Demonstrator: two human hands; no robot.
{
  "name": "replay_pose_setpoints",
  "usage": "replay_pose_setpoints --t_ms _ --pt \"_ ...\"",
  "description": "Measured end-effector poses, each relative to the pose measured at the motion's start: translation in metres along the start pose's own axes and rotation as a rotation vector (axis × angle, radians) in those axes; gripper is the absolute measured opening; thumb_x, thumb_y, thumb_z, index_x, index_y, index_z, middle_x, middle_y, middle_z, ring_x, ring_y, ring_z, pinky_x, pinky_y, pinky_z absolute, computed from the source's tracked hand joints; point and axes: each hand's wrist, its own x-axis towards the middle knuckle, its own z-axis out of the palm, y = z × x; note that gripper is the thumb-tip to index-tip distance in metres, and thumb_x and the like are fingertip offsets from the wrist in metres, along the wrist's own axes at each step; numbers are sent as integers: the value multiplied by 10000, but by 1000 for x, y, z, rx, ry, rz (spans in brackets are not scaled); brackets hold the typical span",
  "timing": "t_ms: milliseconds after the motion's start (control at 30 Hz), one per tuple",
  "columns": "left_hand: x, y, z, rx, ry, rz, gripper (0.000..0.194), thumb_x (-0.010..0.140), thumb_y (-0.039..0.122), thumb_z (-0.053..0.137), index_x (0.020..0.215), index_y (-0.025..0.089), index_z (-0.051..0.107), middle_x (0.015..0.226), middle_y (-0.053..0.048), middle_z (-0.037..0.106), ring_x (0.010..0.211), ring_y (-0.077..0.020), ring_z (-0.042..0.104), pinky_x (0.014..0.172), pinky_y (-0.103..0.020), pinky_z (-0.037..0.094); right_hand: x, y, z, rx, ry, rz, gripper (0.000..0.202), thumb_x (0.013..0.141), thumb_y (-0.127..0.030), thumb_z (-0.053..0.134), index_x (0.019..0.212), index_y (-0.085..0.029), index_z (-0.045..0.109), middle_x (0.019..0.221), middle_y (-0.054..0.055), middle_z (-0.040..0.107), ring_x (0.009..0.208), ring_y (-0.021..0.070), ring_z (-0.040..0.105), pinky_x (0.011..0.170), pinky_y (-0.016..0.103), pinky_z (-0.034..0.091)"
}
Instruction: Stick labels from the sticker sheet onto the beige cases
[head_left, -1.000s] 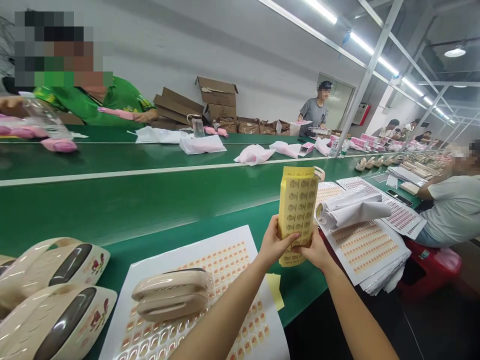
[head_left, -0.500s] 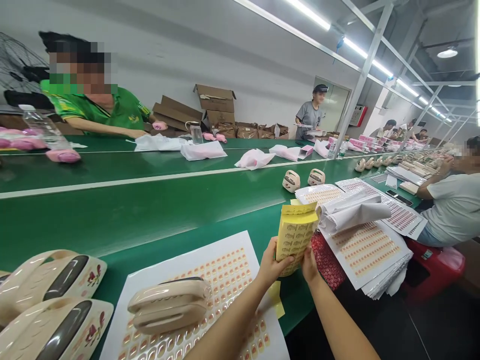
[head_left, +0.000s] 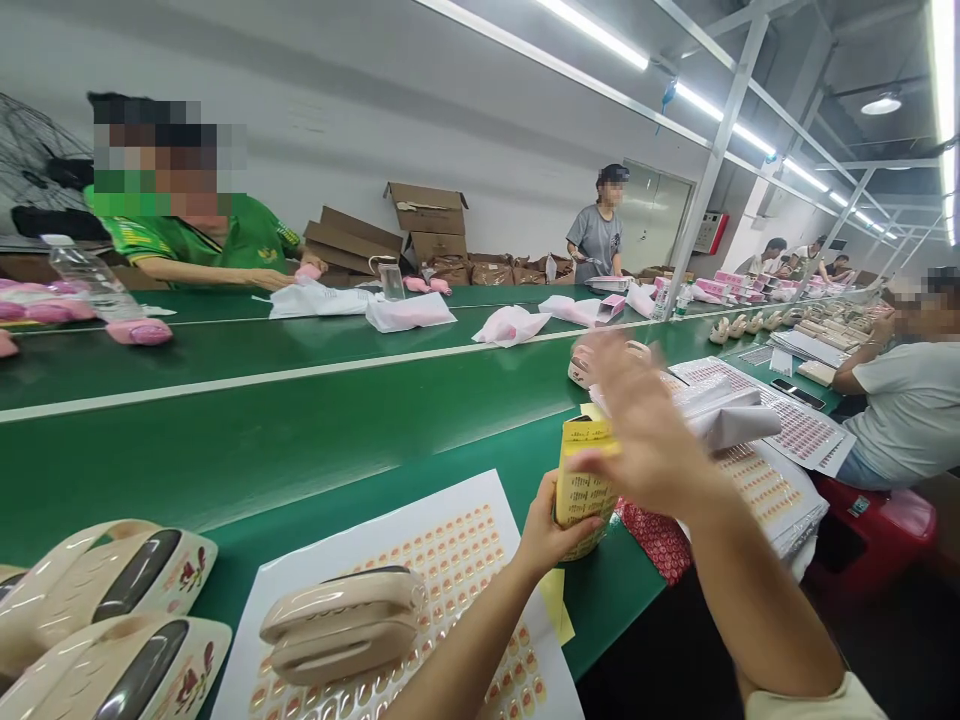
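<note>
Gripping hand: the left hand [head_left: 551,530], clamped round the lower part of a yellow pack [head_left: 581,490], thumb across its front.
Free hand: the right hand [head_left: 637,430], open and blurred, up by the pack's upper right side; whether it touches the pack, I cannot tell.
Yellow pack: upright above the near edge of the green bench [head_left: 615,590], right of the sticker sheet [head_left: 480,490].
Print on the pack: small dark lettering in repeated blocks, with another line near the top edge — too small to read.
Yellow paper: a piece [head_left: 556,605] sticking out beside the sticker sheet's right edge.
Sticker sheet: white, with rows of small orange-red marks; a beige device [head_left: 341,625] lies on it.
Beige housings: two [head_left: 112,580] at the lower left, each with a dark panel and a red floral design.
Red bubble wrap: a patch [head_left: 654,540] to the right of the pack, near the stacked sheets [head_left: 765,490].
Stacked sheets: also printed with orange marks, under crumpled white sheets [head_left: 739,425]; a phone [head_left: 799,393] lies beyond.
Green belt: it [head_left: 300,430] runs past the bench; white bags [head_left: 411,312] with pink showing through lie farther back.
Green shirt: on a person [head_left: 199,245] across the belt, with a yellow chest emblem — its wording unreadable.
White shirt: on a person [head_left: 911,390] seated at the right.
</note>
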Motion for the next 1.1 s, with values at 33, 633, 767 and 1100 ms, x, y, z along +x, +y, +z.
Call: replay_pose_setpoints --t_ms 33,633,767,1100 --pt "-1 0 0 1 2 1 550 547 384 743 1018 208 517 1010 -58 622 983 -287 569 838 -414 449 4 -2 3 -36 -153 -2 795 771 -734 260 1287 -158 443 1301 136 494 1217 311 416 977 502 318" --pt "-1 -14 8 -159 132 -195 417 455 319 821 805 187 635 842 -56 701 863 -281 625 769 -385 485 -28 51 45 841 246 185 731 785 -727 220 1275 -220 410 1223 101 545 1173 228 469 1011 423 323" --pt "11 -11 10 -301 199 -308 425 577 422 763 880 164 615 906 -99 707 815 -266 663 713 -382 532 -61 66 113 1190 -83 614 829 604 -752 526 1228 -218 412 1195 108 559 1102 253 534 937 421 413" --pt "39 -47 -3 -165 341 -523 255 849 300 539 1051 146 561 1028 -65 622 847 -181 620 724 -384 524 -60 67 206 1128 -271 885 436 620 -423 693 922 -122 601 963 133 665 889 276 638 752 380 500"
